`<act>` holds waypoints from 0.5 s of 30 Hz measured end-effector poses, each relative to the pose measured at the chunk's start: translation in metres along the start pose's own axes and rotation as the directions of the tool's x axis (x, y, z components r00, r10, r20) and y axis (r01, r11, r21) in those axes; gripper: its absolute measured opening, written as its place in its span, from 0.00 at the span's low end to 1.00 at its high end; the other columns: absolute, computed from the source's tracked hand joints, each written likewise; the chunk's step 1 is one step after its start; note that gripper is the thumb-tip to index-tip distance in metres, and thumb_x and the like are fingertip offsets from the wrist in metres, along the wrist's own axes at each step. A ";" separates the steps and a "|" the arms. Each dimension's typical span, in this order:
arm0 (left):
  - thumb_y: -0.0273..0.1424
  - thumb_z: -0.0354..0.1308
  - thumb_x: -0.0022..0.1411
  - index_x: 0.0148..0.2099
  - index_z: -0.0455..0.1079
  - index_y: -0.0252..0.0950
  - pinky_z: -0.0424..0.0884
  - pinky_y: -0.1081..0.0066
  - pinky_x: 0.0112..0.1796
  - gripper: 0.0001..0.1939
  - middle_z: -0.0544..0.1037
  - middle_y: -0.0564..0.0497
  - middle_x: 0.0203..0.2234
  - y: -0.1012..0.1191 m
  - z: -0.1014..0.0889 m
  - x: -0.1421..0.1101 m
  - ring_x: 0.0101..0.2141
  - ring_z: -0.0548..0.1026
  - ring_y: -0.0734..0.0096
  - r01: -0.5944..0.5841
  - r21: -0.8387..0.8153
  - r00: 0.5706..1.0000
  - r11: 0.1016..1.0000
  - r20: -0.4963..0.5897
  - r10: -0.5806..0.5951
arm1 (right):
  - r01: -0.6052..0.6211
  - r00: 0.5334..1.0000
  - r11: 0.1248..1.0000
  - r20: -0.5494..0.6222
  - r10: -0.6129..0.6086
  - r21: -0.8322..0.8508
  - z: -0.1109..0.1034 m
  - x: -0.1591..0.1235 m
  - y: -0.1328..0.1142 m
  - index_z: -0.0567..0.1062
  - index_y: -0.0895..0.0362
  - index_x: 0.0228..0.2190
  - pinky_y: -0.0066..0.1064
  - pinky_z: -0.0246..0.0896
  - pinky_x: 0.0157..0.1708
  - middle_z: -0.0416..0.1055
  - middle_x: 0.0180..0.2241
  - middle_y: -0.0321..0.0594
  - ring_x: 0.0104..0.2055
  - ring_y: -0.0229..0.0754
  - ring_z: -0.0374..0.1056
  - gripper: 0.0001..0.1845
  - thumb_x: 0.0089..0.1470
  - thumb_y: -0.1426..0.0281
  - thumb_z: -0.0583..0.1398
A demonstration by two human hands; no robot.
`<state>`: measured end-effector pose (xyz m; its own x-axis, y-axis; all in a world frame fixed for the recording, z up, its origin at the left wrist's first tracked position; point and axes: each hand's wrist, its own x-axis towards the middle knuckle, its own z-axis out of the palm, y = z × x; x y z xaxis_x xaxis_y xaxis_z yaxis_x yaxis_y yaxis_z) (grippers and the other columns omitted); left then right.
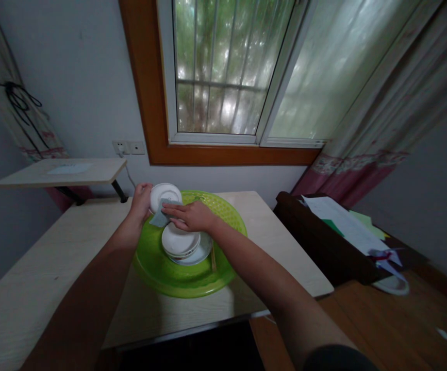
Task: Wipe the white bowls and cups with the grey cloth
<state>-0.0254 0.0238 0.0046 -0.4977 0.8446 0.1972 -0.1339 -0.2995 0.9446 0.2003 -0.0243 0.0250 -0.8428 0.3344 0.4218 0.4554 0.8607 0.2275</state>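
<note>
My left hand [141, 201] grips a small white bowl [165, 194] by its rim and tilts it over a big green plastic basin [157, 268]. My right hand [191, 216] presses a grey-blue cloth [160, 216] against the bowl, fingers closed on the cloth. Inside the basin lies a stack of white plates [180, 242] on a larger white plate [203, 251]. A pair of wooden chopsticks [213, 257] rests in the basin to the right of the plates.
The basin sits on a light wooden table [45, 268] under a barred window [223, 72]. A small shelf [64, 172] juts out at the left wall. A dark cabinet [324, 247] with papers [347, 224] stands to the right, beside curtains.
</note>
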 end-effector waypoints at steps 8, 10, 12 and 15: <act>0.40 0.60 0.51 0.41 0.66 0.39 0.66 0.72 0.30 0.16 0.71 0.53 0.32 -0.002 -0.002 0.001 0.30 0.70 0.71 -0.023 0.092 1.000 0.996 0.009 0.022 | -0.181 0.983 0.983 0.028 0.182 -0.018 -0.004 0.004 0.004 0.56 0.49 0.68 0.37 0.71 0.41 0.56 0.69 0.43 0.45 0.45 0.76 0.29 0.69 0.58 0.46; 0.39 0.61 0.50 0.41 0.65 0.39 0.66 0.73 0.30 0.17 0.70 0.53 0.32 -0.003 -0.002 0.002 0.30 0.69 0.72 -0.020 0.034 1.000 0.999 -0.003 0.020 | -0.208 0.978 0.978 -0.015 0.207 -0.015 -0.002 0.002 0.007 0.60 0.51 0.66 0.37 0.70 0.42 0.62 0.66 0.44 0.47 0.46 0.76 0.28 0.69 0.59 0.46; 0.38 0.61 0.49 0.41 0.65 0.39 0.66 0.73 0.30 0.17 0.70 0.53 0.32 -0.003 -0.001 0.002 0.30 0.69 0.72 -0.016 0.000 1.000 1.000 -0.014 0.016 | -0.194 0.980 0.981 -0.053 0.194 -0.011 0.001 0.000 0.010 0.66 0.52 0.63 0.36 0.70 0.42 0.68 0.62 0.45 0.48 0.46 0.76 0.26 0.69 0.59 0.46; 0.38 0.61 0.49 0.41 0.63 0.39 0.66 0.73 0.29 0.17 0.69 0.54 0.31 -0.001 -0.002 0.000 0.29 0.69 0.73 -0.003 -0.034 1.000 0.999 -0.016 0.003 | -0.125 0.990 0.992 -0.069 0.124 -0.010 0.003 -0.002 0.011 0.70 0.54 0.59 0.33 0.69 0.41 0.72 0.58 0.47 0.46 0.44 0.77 0.24 0.69 0.58 0.48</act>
<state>-0.0269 0.0238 0.0032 -0.5122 0.8363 0.1955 -0.1611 -0.3172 0.9346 0.2061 -0.0141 0.0237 -0.7580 0.4116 0.5061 0.5600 0.8084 0.1813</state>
